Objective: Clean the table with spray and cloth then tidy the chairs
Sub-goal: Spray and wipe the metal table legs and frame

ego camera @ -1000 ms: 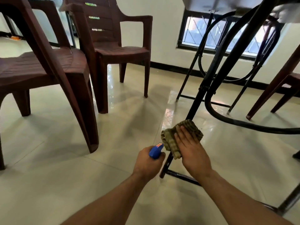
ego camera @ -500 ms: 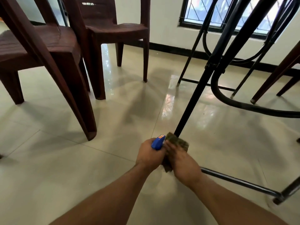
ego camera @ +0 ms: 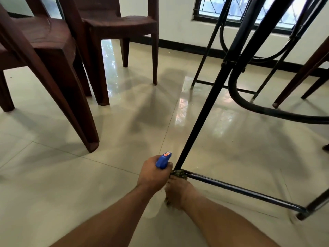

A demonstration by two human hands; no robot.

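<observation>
the left hand [ego camera: 153,172] is closed around a blue spray bottle head [ego camera: 163,160] low at 6 o'clock. just to its right, the blurred right hand [ego camera: 179,192] presses a green cloth [ego camera: 179,173] onto the foot of the black table leg [ego camera: 210,102], where the floor bar [ego camera: 240,190] starts. 2 brown plastic chairs [ego camera: 58,56] stand at 10 o'clock on the tiled floor [ego camera: 53,184].

No legible text anywhere
</observation>
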